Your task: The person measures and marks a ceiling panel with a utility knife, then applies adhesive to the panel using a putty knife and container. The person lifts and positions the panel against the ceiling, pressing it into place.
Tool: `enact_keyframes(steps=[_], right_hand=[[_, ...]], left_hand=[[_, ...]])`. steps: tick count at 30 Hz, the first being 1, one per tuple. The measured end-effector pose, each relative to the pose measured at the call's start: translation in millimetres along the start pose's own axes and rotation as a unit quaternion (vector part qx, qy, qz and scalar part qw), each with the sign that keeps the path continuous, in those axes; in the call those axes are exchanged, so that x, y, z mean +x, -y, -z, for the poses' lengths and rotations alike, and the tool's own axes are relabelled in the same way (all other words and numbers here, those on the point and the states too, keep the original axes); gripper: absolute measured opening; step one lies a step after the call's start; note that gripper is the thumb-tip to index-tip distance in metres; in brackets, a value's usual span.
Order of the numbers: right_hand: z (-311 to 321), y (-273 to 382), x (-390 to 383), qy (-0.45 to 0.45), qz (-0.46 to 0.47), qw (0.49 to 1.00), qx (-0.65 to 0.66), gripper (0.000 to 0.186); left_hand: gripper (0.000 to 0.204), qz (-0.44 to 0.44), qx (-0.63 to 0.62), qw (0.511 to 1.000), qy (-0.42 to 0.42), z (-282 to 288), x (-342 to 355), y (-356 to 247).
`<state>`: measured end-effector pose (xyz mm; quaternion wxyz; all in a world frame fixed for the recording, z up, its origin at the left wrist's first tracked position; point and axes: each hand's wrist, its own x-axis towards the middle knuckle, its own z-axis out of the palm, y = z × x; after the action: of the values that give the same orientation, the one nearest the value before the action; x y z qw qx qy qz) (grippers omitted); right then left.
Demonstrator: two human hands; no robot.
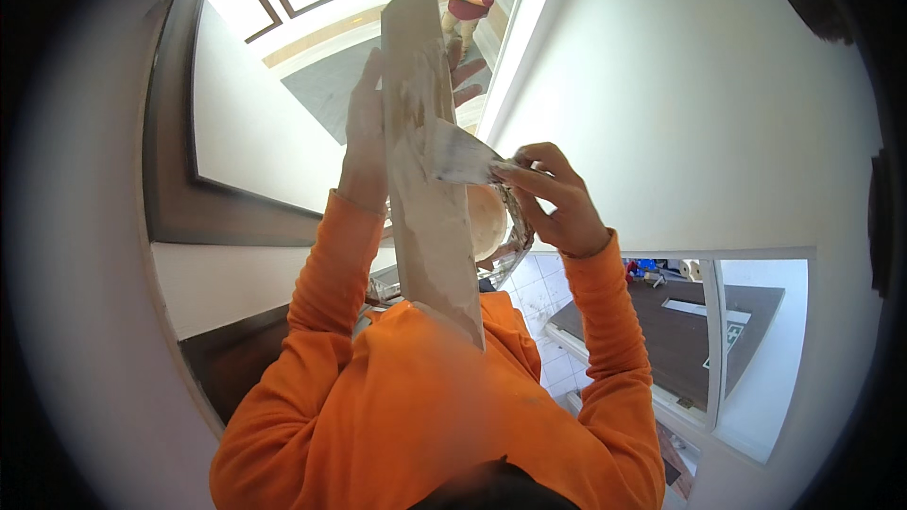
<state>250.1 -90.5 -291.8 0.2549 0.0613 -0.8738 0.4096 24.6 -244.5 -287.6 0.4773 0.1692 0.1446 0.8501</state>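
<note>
The right hand (pixel 557 196) pinches a scraper (pixel 460 157), its blade over the right edge of a long, paste-smeared board (pixel 414 179) held before the chest; the left hand (pixel 367 127) supports the board from behind. The step looks like scraping or spreading paste; the next stroke likely wants a steady blade. Beyond the board's right edge shows a round tan shape (pixel 487 223), perhaps a bucket, contents unclear.

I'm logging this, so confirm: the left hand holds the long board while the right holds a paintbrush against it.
Wrong tool: the head view shows the right hand holding a scraper, not a paintbrush, against the long board the left hand holds.
</note>
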Motion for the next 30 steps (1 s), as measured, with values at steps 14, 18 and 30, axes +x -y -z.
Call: enact_keyframes(steps=[14, 18, 30], right_hand=[[83.5, 79.9, 16.5, 0.125, 0.123, 0.927, -0.332, 0.029], [75.9, 114.2, 51.3, 0.165, 0.184, 0.885, -0.395, 0.023], [47.9, 135.3, 94.8, 0.184, 0.341, 0.862, -0.328, 0.013]], left_hand=[[0.061, 0.022, 0.028, 0.999, 0.014, 0.5, -18.7, -22.7], [0.061, 0.034, 0.06, 0.993, -0.091, -10.9, -9.2, -5.9], [0.067, 0.025, -0.001, 0.997, -0.077, -9.1, -14.0, 4.6]])
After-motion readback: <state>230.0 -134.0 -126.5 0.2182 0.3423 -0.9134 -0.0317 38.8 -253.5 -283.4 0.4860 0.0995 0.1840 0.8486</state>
